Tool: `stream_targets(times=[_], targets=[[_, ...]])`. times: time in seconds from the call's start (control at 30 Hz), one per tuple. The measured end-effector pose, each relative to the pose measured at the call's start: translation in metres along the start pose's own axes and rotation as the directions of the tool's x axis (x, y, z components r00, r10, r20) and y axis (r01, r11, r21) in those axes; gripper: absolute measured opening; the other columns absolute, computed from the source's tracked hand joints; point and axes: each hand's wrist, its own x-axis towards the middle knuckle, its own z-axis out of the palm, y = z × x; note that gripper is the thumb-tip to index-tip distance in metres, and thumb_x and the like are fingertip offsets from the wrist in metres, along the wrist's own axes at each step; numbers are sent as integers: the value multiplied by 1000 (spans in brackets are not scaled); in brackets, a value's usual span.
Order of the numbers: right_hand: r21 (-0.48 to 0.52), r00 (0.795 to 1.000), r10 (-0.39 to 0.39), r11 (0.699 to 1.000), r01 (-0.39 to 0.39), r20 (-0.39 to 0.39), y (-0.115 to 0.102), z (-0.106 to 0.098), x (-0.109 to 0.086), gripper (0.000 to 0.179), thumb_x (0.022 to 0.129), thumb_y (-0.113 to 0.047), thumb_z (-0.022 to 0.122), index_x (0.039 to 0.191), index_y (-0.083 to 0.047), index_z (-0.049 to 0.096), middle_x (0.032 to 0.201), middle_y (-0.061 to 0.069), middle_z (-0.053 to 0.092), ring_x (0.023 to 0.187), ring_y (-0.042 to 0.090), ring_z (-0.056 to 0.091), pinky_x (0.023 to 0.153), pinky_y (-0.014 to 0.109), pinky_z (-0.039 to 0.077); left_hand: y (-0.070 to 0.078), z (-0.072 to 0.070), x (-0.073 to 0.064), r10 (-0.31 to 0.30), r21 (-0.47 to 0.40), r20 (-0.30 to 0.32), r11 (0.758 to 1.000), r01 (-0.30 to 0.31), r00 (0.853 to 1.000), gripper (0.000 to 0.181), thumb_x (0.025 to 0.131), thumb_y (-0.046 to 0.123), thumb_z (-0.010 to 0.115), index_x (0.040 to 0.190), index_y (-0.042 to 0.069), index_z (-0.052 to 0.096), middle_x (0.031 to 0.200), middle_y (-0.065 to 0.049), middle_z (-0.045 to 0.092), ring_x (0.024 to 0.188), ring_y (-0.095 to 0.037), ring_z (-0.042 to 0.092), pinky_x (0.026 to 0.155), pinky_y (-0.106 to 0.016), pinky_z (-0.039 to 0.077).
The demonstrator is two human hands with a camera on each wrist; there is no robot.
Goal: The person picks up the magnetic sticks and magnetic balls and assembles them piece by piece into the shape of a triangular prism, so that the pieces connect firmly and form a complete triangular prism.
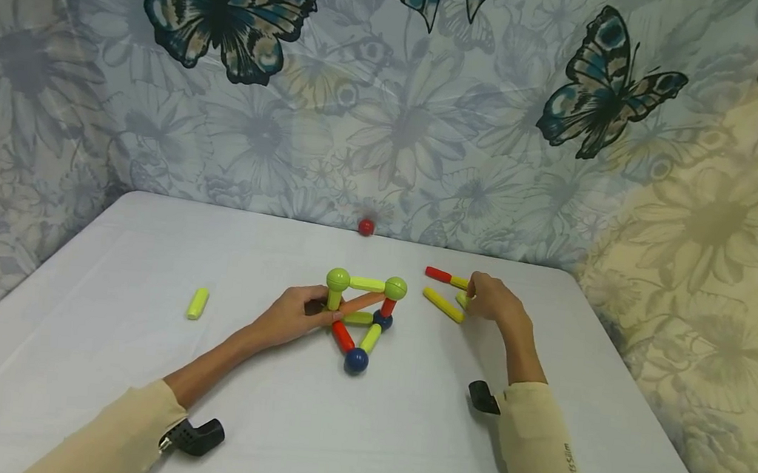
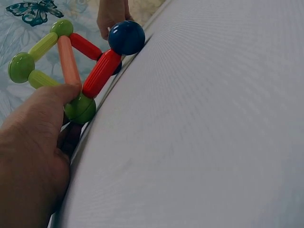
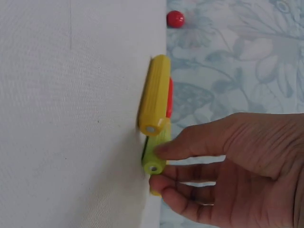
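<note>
My left hand (image 1: 293, 313) grips a corner of a frame built of magnetic rods and balls, with the thumb on a green ball (image 2: 80, 109). Green balls (image 1: 338, 279) top the frame, joined by a light-green rod (image 1: 367, 284). An orange rod (image 2: 69, 61) slants across it, and a red rod (image 2: 101, 73) runs to a dark blue ball (image 1: 356, 361). To the right, my right hand (image 1: 497, 299) pinches a short green rod (image 3: 156, 151) between thumb and fingers. A thick yellow rod (image 3: 155, 95) lies right beside that green rod.
A red rod (image 1: 438, 274) lies end to end with a yellow one (image 1: 458, 281) beyond my right hand. One light-green rod (image 1: 197, 303) lies on the left of the white table (image 1: 257, 420). At the back edge sits a red ball (image 1: 366, 226), near the patterned wall.
</note>
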Motion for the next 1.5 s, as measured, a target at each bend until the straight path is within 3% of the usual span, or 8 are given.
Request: stream_targets(times=[0.2,0.37,0.47,0.63,0.8,1.03,1.3,1.5], targets=[[-17,1000,10,1000,-10,16,-1,1,0,47,97,-10,67,138,9,53,145,31,56,125,42,59,106,58,49,-1,0,1,11,28,7,1000,-11,1000,29,98,30,73,120,11,71,102,0,69,92,-15,56,82,-27,47],[23,999,-25,999,26,-28,-5,-2,-2,37,94,-12,67,125,8,61,129,29,65,106,36,63,89,48,55,-1,0,1,3,29,11,1000,-3,1000,29,98,30,73,120,12,72,102,0,70,92,-15,57,83,-27,48],[108,991,-97,988,106,-87,-10,-10,-8,30,92,-13,70,114,5,60,108,22,67,89,29,60,76,38,51,-1,0,1,1,18,10,1000,-1,1000,28,98,30,73,120,12,72,103,0,71,94,-14,58,85,-28,49],[182,957,-265,942,284,-120,-30,-27,-26,34,92,-10,70,123,2,60,107,17,65,96,29,62,81,39,53,0,0,1,11,7,16,1000,-11,1000,25,99,31,73,117,14,73,101,0,70,94,-15,58,85,-28,49],[225,866,-498,839,496,-49,-44,-43,-48,40,96,-8,70,135,-2,63,112,15,70,101,27,67,87,40,57,2,-2,1,18,17,25,1000,-18,1000,23,100,33,71,115,15,72,98,1,67,92,-15,56,83,-28,47],[366,554,-813,578,730,179,-74,-35,-65,27,95,-7,71,121,-10,64,107,5,67,92,15,67,86,31,59,0,-2,1,13,31,28,999,-13,1000,24,100,33,71,117,15,72,100,2,69,92,-14,58,85,-27,49],[382,468,-834,551,742,292,-122,5,-57,21,92,0,72,108,-10,63,122,11,66,115,16,66,93,31,60,-2,-3,1,27,-3,29,1000,-27,999,21,100,32,71,116,16,71,103,3,72,94,-12,62,87,-27,51],[306,506,-799,596,743,326,-129,18,-49,22,91,-2,76,105,-12,62,106,0,67,103,6,62,93,28,58,-1,-3,0,24,-28,37,999,-23,999,21,101,31,70,117,18,71,107,3,74,97,-11,64,90,-27,52]])
